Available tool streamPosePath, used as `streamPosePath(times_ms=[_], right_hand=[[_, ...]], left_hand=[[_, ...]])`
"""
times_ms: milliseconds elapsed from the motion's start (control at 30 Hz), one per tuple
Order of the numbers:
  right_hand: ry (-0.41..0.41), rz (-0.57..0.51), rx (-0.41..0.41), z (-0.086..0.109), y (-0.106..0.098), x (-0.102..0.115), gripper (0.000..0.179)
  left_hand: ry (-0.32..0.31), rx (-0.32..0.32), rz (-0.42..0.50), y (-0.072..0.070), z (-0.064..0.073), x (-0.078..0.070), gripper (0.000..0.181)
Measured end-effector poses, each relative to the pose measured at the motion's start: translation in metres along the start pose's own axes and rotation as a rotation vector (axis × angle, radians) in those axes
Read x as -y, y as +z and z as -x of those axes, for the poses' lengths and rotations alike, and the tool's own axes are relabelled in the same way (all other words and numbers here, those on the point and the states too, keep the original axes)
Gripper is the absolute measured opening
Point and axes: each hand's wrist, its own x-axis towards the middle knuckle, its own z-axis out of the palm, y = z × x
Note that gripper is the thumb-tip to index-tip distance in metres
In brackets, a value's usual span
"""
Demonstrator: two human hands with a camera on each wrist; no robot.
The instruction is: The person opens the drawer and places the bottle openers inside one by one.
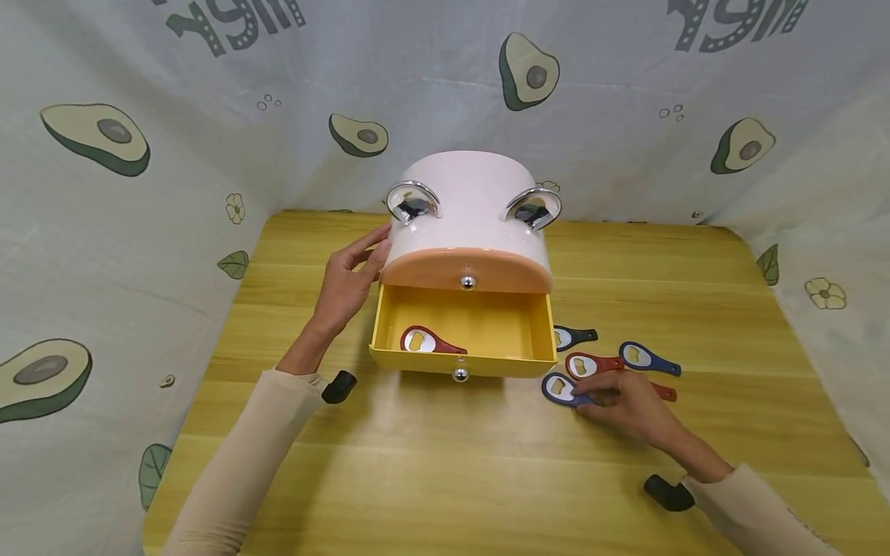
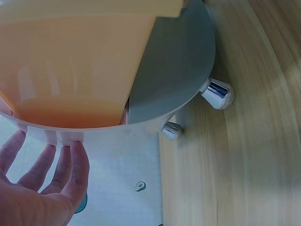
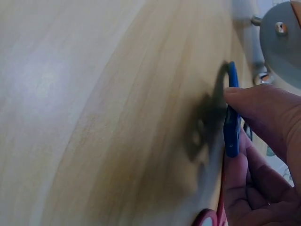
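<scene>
My right hand (image 1: 629,405) pinches a blue bottle opener (image 1: 558,388) between thumb and fingers, beside the front right corner of the pulled-out yellow drawer (image 1: 480,369). In the right wrist view the blue opener (image 3: 232,127) shows edge-on, above its shadow on the table. My left hand (image 1: 348,282) rests its straight fingertips against the left side of a white cabinet (image 1: 466,193) with two drawers; the left wrist view shows those fingers (image 2: 77,169) on the white wall. Inside the open drawer lies a red bottle opener (image 1: 434,342), near its front wall.
Right of the drawer lie a black opener (image 1: 580,337), a red opener (image 1: 605,363), a second blue opener (image 1: 657,361) and another red one (image 1: 665,392), partly behind my hand. The orange upper drawer (image 1: 431,270) is closed. Two round chrome pieces (image 1: 415,202) stick out from the cabinet.
</scene>
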Motion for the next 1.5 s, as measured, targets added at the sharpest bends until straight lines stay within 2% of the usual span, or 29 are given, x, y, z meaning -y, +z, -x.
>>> streamPosePath(times_ms=[133, 300, 433, 600, 700, 900, 1067, 1333, 1500], right_hand=[[-0.021, -0.014, -0.027, 0.002, -0.007, 0.004, 0.022], [-0.068, -0.059, -0.142, 0.002, -0.020, 0.010, 0.024], [-0.038, -0.119, -0.192, 0.001, -0.034, 0.019, 0.023], [0.032, -0.262, -0.183, 0.001, -0.059, 0.038, 0.026], [0.030, -0.294, -0.180, 0.001, -0.073, 0.052, 0.029], [-0.002, -0.252, -0.193, -0.005, -0.089, 0.080, 0.027], [-0.048, -0.195, -0.155, -0.013, -0.094, 0.098, 0.028], [-0.114, -0.150, -0.072, -0.037, -0.093, 0.116, 0.023], [-0.121, -0.156, -0.023, -0.051, -0.088, 0.130, 0.019]], left_hand=[[-0.004, 0.000, -0.002, 0.000, 0.000, 0.000, 0.043], [-0.005, -0.005, -0.002, -0.001, -0.001, 0.002, 0.042], [0.000, -0.006, 0.001, -0.001, -0.002, 0.002, 0.042], [0.001, -0.001, 0.000, -0.001, -0.003, 0.002, 0.042], [0.002, 0.001, 0.004, -0.001, -0.003, 0.001, 0.042], [0.004, -0.002, 0.017, -0.001, -0.003, 0.000, 0.041], [0.000, 0.003, 0.024, -0.001, -0.002, 0.000, 0.041], [-0.001, -0.002, 0.019, 0.000, -0.001, 0.001, 0.042], [0.005, 0.002, 0.029, 0.000, -0.001, 0.001, 0.042]])
